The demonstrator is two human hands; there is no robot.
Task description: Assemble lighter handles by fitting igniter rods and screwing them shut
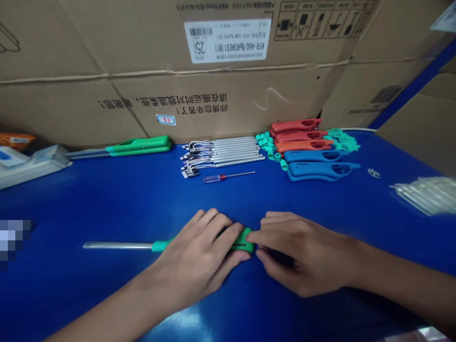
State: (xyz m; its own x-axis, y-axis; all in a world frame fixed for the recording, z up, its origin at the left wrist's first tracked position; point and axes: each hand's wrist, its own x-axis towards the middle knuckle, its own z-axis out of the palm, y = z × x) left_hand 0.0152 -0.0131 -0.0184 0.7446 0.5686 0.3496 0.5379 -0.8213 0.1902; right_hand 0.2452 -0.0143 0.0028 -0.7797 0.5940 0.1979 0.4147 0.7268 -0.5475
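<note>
On the blue bench [107,204], a green-handled metal rod [162,246] lies flat in front of the person, its bare rod pointing toward nine o'clock. The left hand [194,261] is curled closed over the green handle, holding it down. The right hand [299,254], half closed, pinches the handle's end. At twelve o'clock sit a row of wired rods [228,152] and a small screwdriver [228,177]; red handles [295,133] and blue handles [320,166] lie toward one o'clock, below a cardboard box [228,104].
</note>
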